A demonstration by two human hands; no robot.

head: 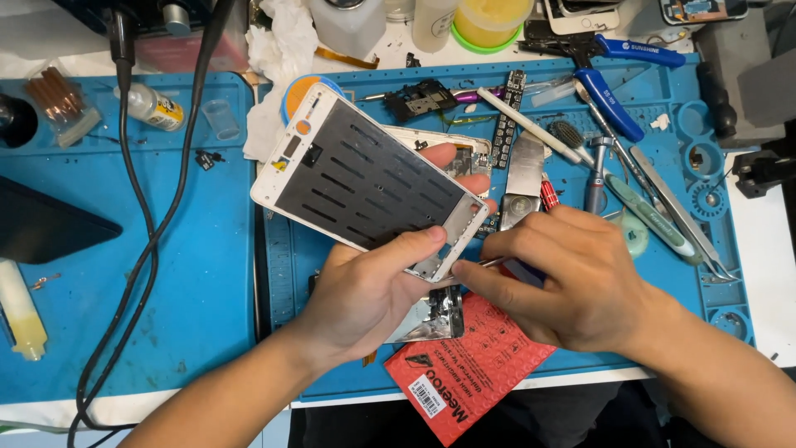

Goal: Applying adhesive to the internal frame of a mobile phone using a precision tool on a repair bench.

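Left hand [365, 290] grips phone frame [365, 182] over cluttered blue mat [199, 274].

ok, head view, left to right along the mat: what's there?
Yellowish glue syringe → black cable → white phone frame in the left hand → right hand → tweezers.

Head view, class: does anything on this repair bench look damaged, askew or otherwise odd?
Yes. The white phone frame in the left hand is stripped, its dark inner panel bare, and held tilted. The right hand holds a thin metal tool at its lower edge. A red bubble pouch overhangs the blue mat.
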